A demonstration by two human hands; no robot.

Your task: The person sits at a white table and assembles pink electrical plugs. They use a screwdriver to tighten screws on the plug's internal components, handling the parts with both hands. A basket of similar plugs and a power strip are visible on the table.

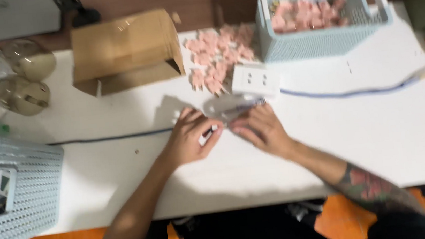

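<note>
Both my hands meet at the middle of the white table (pixel 380 134). My left hand (pixel 189 137) pinches a small white piece at its fingertips. Beside it, my right hand (pixel 261 129) rests on a blurred grey-white tool (pixel 232 106), fingers curled around its near end. The picture is smeared, so the exact grip is hard to read. Just beyond the tool lies a white socket block (pixel 255 79), with a heap of small pink pieces (pixel 219 56) next to it.
A light blue perforated basket (pixel 319 44) at the back right holds more pink pieces. An open cardboard box (pixel 125 50) stands at the back left. Another blue basket (pixel 27 189) sits at the left edge. A thin cable (pixel 355 91) runs across the table. Two round grey objects (pixel 24 80) lie far left.
</note>
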